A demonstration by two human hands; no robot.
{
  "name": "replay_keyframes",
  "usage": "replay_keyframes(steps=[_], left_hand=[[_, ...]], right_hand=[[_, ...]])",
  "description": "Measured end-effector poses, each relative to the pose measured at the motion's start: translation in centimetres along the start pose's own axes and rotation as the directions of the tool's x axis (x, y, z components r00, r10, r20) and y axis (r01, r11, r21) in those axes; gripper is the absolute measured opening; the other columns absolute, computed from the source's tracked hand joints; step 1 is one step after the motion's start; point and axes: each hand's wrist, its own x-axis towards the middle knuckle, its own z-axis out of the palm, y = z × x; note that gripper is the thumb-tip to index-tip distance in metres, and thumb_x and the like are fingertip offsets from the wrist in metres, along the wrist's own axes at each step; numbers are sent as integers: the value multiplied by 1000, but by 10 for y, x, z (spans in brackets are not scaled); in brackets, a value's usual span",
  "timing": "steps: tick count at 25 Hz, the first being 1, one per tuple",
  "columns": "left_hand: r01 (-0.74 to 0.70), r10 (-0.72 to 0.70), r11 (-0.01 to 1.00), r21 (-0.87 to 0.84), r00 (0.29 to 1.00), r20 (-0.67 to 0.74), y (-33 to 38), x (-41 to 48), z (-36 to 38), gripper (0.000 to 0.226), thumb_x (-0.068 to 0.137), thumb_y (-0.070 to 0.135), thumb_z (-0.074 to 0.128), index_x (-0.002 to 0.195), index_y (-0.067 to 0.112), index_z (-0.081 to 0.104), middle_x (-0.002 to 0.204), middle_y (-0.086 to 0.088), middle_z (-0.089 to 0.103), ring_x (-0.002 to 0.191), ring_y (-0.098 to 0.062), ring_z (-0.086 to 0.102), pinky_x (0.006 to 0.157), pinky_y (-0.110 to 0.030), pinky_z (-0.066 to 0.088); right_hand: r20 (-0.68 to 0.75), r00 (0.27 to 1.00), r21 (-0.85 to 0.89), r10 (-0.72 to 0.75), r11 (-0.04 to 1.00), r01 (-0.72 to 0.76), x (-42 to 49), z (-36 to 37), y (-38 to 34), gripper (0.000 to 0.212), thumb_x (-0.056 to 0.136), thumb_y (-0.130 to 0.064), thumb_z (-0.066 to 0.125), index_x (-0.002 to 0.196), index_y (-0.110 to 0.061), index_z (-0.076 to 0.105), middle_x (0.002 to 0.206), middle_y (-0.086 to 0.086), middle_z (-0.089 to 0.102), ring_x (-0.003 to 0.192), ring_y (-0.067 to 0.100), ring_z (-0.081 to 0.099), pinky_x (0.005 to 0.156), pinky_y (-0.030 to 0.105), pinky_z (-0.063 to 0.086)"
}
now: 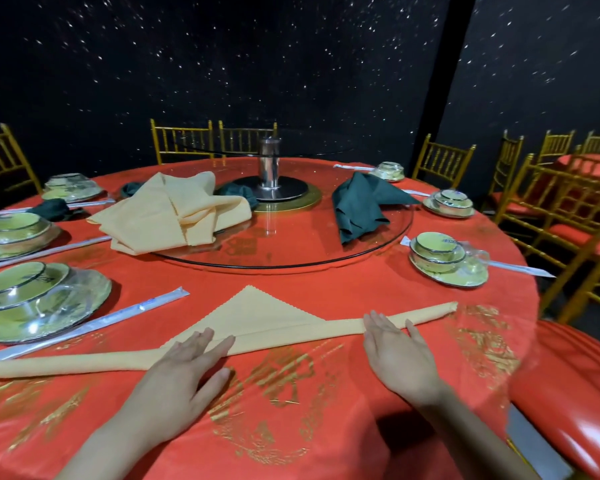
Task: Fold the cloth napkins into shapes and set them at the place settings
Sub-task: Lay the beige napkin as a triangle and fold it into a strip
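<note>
a pale peach cloth napkin point(257, 317) lies across the red, gold-printed tablecloth point(326, 410) under both hands. its near edge is rolled into a long thin tube that runs well past each hand, and a flat triangle points away between them. the left hand point(184, 368) lies flat with straight fingers resting on the roll. the right hand point(399, 358) is flat too, with its fingertips touching the roll; neither grasps anything.

the cloth looks light, soft and limp, so the roll will likely loosen if pressure comes off it. it is probably best worked with flat palms spread along the tube, then taken by pinching near the middle or at the tapered ends.

beyond the left hand, a heap of unfolded peach napkins point(167, 213) rests partly on the round glass turntable point(291, 244). beyond the right hand, a dark green napkin point(361, 206) lies on the same glass. a plastic-wrapped bowl and plate set point(39, 299) sits to the left of the left hand.
</note>
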Motion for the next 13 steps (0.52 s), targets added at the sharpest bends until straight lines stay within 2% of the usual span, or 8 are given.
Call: replay_keyframes(steps=[4, 9, 13], left_hand=[[-25, 25, 999, 28, 1000, -5, 0, 1, 1, 98, 60, 86, -21, 142, 48, 17, 150, 21, 6, 144, -6, 9, 110, -16, -2], [-49, 49, 999, 10, 999, -12, -6, 4, 7, 89, 69, 86, -7, 141, 46, 26, 147, 24, 11, 139, 0, 8, 111, -19, 5], [-31, 29, 998, 63, 999, 35, -30, 11, 28, 64, 87, 75, 16, 144, 47, 24, 154, 22, 13, 142, -1, 7, 115, -26, 9]], right_hand=[[-23, 990, 7, 140, 990, -140, 3, 0, 25, 48, 101, -31, 19, 149, -22, 23, 156, -9, 18, 143, 1, 10, 117, 38, -1], [13, 968, 31, 249, 968, -249, 4, 0, 45, 51, 101, -32, 16, 150, -20, 17, 158, -8, 12, 144, 6, 6, 117, 40, -2], [13, 942, 58, 336, 940, -336, 5, -4, 61, 51, 101, -33, 15, 150, -19, 17, 158, -7, 12, 145, 8, 6, 117, 42, -2]])
